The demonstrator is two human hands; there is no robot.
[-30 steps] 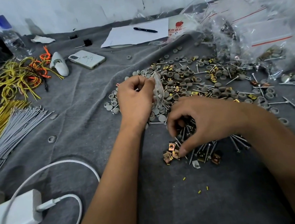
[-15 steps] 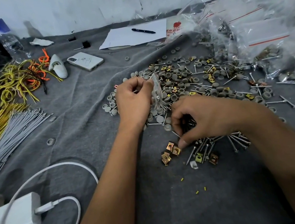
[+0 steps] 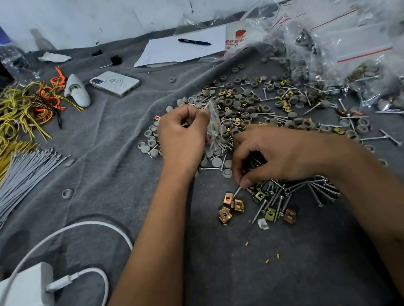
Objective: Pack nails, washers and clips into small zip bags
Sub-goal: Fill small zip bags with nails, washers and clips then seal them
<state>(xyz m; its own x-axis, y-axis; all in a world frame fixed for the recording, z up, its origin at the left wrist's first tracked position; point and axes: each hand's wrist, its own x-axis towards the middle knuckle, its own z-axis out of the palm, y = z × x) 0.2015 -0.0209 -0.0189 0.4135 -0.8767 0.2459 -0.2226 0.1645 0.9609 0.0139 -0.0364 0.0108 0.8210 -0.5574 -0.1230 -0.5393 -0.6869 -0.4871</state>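
A grey felt cloth [image 3: 108,144] covers the whole work surface, and most of the task's stock lies loose on it. At the far right a heap of filled zip bags [image 3: 350,40] with red seal strips is stacked against the wall. In front of that heap spreads a wide scatter of grey washers [image 3: 238,107], mixed with brass-coloured clips and long nails. Nearer the person lies a smaller bunch of nails [image 3: 302,191], and just left of it a few square clips [image 3: 230,204] sit together.

The left hand [image 3: 181,135] pinches a small clear zip bag [image 3: 214,123] by its top edge, fingers curled on the plastic, holding it upright above the washers. Thin shafts seem to show through the film, so it likely already holds some nails, though the blur leaves that uncertain. The right hand [image 3: 280,153] hovers over the near bunch with fingers curled around several nails, the thumb tip pressing one nail's point down at the edge of the bunch.

The step in hand looks like gathering a count of nails for this bag. The next move would call for lifting the gathered nails clear, turning them to line up with the bag's mouth, and having the left hand keep that mouth spread so the points slide in without snagging the film.
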